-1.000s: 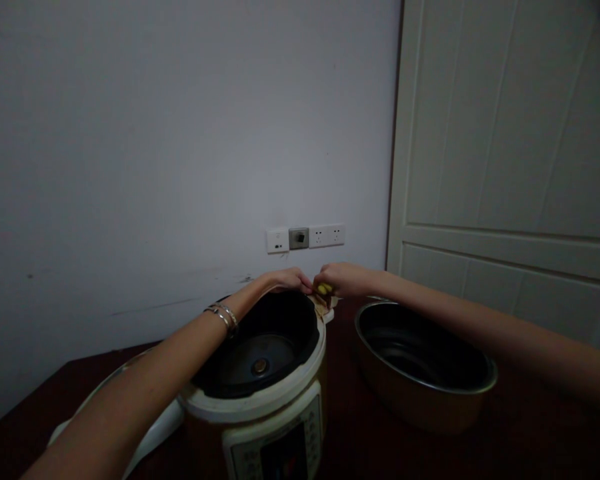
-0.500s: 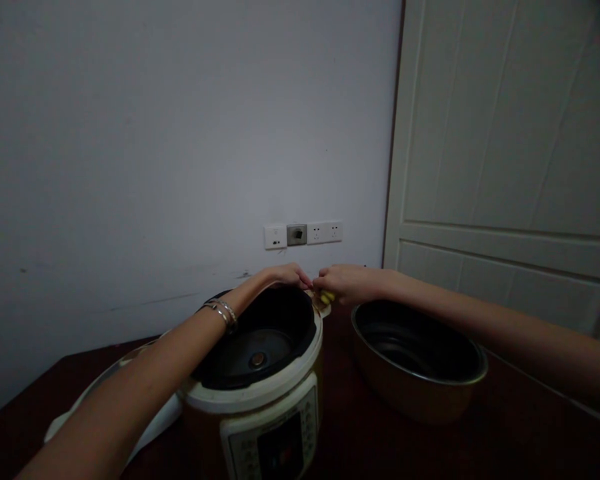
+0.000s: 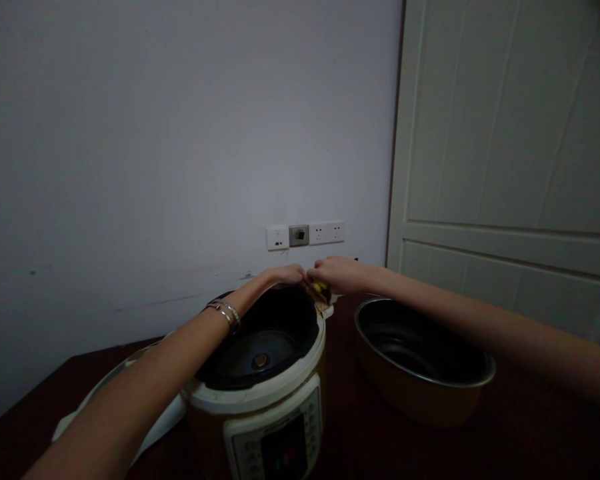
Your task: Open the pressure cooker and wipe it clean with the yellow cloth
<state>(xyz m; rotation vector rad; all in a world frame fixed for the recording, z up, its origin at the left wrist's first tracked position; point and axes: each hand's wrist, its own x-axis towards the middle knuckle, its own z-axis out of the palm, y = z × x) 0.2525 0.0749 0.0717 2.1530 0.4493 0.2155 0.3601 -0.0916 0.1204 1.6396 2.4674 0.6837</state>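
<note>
An electric pressure cooker (image 3: 275, 393) with a white rim and a dark, lidless inside stands in front of me. My left hand (image 3: 289, 274) reaches across its opening to the back right of the rim. Its fingers are pinched together, and what they hold is hidden. Beside them, almost touching, my right hand (image 3: 337, 275) is closed around a small yellow object (image 3: 319, 286), mostly covered by the fingers. Just below both hands is a brownish, stained bracket (image 3: 321, 305) on the cooker's edge. A round metal sensor (image 3: 260, 361) shows at the cooker's bottom.
The dark inner pot (image 3: 423, 397) with a shiny rim stands right of the cooker, under my right forearm. A pale lid-like piece (image 3: 163, 427) lies to the left, partly behind my left arm. Wall sockets (image 3: 325, 233) and a white panelled door (image 3: 500, 167) are behind the dark red table (image 3: 340, 400).
My right hand has shifted slightly up and left, and the yellow object has moved with it. The left hand stays about where it was. The camera view has moved slightly.
</note>
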